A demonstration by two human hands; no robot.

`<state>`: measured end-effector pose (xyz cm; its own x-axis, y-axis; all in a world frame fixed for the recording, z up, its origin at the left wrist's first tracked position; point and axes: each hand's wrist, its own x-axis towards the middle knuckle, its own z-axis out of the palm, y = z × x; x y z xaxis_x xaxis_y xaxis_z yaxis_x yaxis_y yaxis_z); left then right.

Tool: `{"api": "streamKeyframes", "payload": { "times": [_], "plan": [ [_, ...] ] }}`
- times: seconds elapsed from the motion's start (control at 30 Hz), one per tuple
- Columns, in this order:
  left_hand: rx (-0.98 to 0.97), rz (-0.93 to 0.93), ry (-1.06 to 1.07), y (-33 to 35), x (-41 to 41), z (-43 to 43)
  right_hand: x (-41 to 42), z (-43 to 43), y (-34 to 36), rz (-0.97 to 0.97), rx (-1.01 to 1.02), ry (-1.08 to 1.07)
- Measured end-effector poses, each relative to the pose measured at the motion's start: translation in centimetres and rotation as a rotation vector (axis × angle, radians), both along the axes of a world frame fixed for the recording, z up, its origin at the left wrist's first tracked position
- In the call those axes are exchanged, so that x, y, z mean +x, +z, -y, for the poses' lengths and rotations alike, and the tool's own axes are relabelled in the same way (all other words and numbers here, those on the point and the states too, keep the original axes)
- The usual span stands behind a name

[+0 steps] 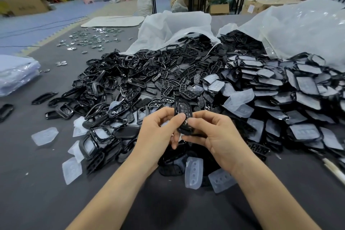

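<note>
Both hands hold one black plastic key-fob shell point(183, 110) upright above the grey mat. My left hand point(158, 132) grips its left side with thumb and curled fingers. My right hand point(214, 134) pinches its lower right edge, thumb on the front. Behind it spreads a big heap of black shell frames and button grids point(141, 84). To the right lies a pile of black pieces with clear silicone pads point(280, 89). Loose clear silicone button pads point(194, 173) lie under my wrists.
Two clear plastic sacks point(168, 30) spill the parts at the back of the grey mat point(37, 183). Small shiny metal badges point(89, 39) are scattered far left. A stack of wrapped sheets point(15, 74) sits at the left edge. Tables and cartons stand beyond.
</note>
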<state>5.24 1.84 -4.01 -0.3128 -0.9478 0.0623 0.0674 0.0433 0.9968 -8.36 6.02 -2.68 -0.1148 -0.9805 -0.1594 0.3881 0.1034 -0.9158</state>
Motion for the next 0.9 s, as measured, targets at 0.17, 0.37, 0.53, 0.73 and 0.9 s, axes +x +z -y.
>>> {"api": "streamKeyframes", "payload": {
  "times": [0.17,0.37,0.53,0.73,0.9],
  "plan": [
    [0.030,0.008,-0.008,0.07,0.04,0.07,0.27,0.05,0.03,-0.022,0.011,0.026],
    [-0.048,0.091,0.021,-0.13,0.00,0.13,0.15,0.18,0.15,-0.065,0.039,0.039],
    [-0.102,0.147,0.013,0.23,-0.19,-0.21,0.16,0.17,-0.12,-0.165,0.018,0.002],
    [-0.133,0.168,-0.031,0.40,0.05,-0.23,0.00,0.13,-0.14,-0.203,0.003,0.028],
    [-0.052,0.113,-0.023,0.56,0.22,-0.11,-0.21,0.04,0.10,-0.107,0.010,0.098]
  ]
}}
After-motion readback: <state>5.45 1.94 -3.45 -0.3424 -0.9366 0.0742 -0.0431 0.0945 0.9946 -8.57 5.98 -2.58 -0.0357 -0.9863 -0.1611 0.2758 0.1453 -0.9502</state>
